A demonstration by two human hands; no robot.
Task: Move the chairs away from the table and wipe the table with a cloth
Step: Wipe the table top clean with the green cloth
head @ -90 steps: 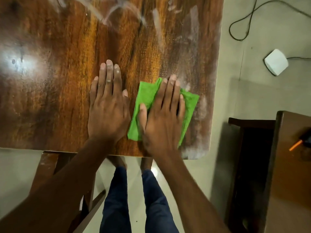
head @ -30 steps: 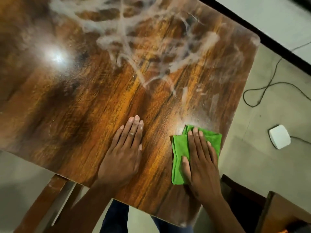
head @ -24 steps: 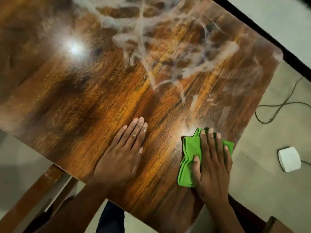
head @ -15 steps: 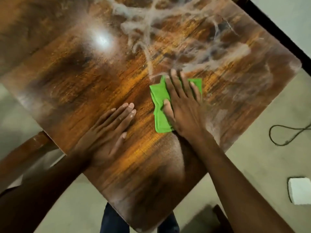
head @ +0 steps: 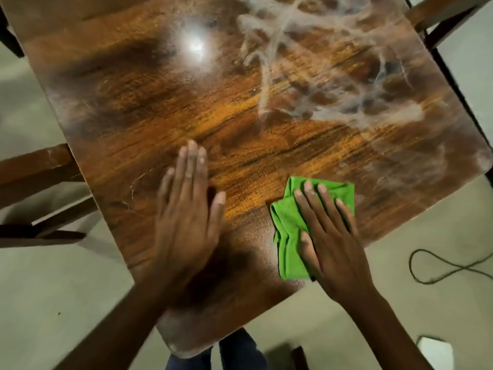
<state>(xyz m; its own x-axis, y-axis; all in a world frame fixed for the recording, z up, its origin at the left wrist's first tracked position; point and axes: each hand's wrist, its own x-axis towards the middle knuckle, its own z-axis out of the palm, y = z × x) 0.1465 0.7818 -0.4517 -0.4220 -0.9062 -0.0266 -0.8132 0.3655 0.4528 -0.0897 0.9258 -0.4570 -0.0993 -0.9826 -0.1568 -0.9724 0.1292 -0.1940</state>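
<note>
The fingers of the right hand lie straight and slightly spread, pressed flat on a folded green cloth; the thumb rests on the cloth's near half. The cloth lies on the desk near its right edge, toward the near corner, and shows beyond the fingertips and to the left of the hand. The fingers of the left hand are straight and held together, thumb slightly out, palm flat on the bare wood just left of the cloth, not touching it. Both forearms reach in from the lower edge of the view. The desk top is glossy brown wood with 1 bright light reflection near its far middle and pale, wispy smears across its far right part. A wooden chair stands at the desk's left side, its frame touching or just beside the edge; another wooden chair part shows at the far right corner. A dark cable loops on the floor to the right, and a white object lies near the lower right corner.
</note>
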